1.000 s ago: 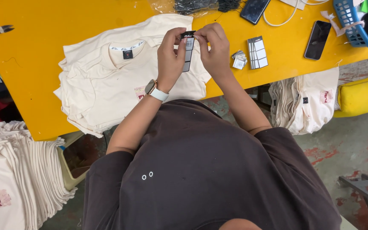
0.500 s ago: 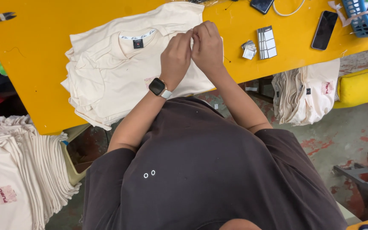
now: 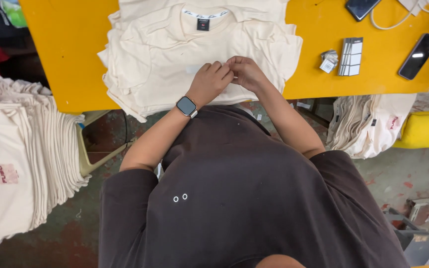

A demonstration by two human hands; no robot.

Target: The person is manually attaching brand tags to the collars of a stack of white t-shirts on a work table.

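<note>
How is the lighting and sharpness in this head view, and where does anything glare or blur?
Head view: even, soft light with faint shadows; the shirts and yellow table look sharp; a small bright glint shows on the phone; the left hand and right hand are slightly soft; edges bend with wide-angle distortion.

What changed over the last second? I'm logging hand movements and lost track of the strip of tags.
Both hands, left hand and right hand, came down together onto the cream shirt pile; the raised strip no longer shows. The stack of tags stayed put.
</note>
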